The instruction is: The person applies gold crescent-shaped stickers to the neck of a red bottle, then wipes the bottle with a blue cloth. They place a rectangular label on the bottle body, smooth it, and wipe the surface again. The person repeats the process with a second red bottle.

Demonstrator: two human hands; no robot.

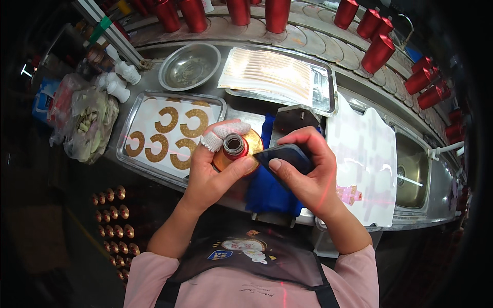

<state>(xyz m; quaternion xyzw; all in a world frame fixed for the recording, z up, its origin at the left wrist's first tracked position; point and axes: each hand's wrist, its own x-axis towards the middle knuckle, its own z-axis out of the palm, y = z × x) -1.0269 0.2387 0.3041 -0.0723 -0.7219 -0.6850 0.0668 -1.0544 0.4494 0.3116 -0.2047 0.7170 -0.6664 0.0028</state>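
In the head view, clock directions run from the bottle point(254, 141), red and gold, at the middle, its neck toward the camera. A tray of gold arcs point(134, 117) sits at 9 o'clock, a round metal bowl point(190, 68) at 11, a tray of striped sheets point(324, 84) near 1. Close by, a dark metal block point(295, 121) stands at 2 and blue cloth point(267, 197) lies near 5; a white sheet point(362, 154) covers 3 o'clock, short of the sink point(417, 187).

The left hand point(208, 174), its finger wrapped in white, grips the bottle, hiding its lower body. The right hand point(321, 174) pinches a dark flat tool point(288, 155), tip beside the left thumb; whether it touches the bottle is unclear. The fisheye rim blackens the corners.

The bench point(239, 109) shows narrowly at 12; its front edge passes below the arc tray at 8.
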